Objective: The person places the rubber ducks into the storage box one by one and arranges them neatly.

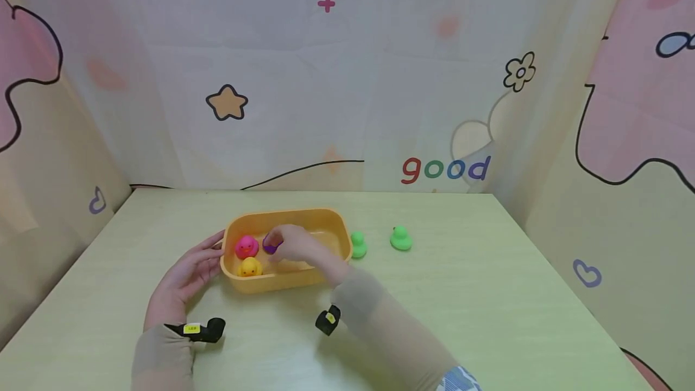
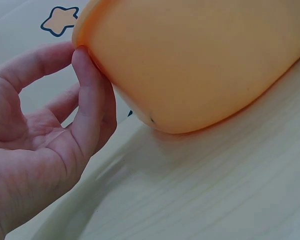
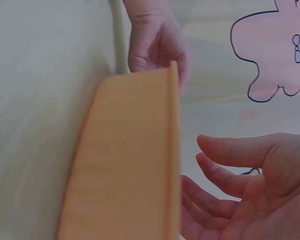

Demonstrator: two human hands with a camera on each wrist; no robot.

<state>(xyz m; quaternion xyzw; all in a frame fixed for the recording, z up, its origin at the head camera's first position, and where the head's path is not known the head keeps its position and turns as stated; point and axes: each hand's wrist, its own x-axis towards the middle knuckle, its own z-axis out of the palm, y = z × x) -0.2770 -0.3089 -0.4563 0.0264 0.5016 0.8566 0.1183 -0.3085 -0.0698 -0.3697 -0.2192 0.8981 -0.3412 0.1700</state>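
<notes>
A yellow-orange plastic tray (image 1: 293, 285) stands on the table. In it are a pink rubber duck (image 1: 247, 247), a yellow rubber duck (image 1: 250, 267) and a small purple toy (image 1: 268, 245), partly covered by my right hand (image 1: 295, 243). That hand reaches over the tray's near side; in the right wrist view its thumb (image 3: 235, 150) and fingers are apart, with nothing visible between them. My left hand (image 1: 192, 270) touches the tray's left end from outside with its fingertips. The left wrist view shows those fingers (image 2: 90, 95) against the outer wall below the rim.
Two green rubber ducks stand on the table (image 1: 461, 306) right of the tray: a nearer duck (image 1: 358, 245) beside its wall and a farther duck (image 1: 401, 238). A printed cloth (image 1: 304, 77) encloses the back and sides.
</notes>
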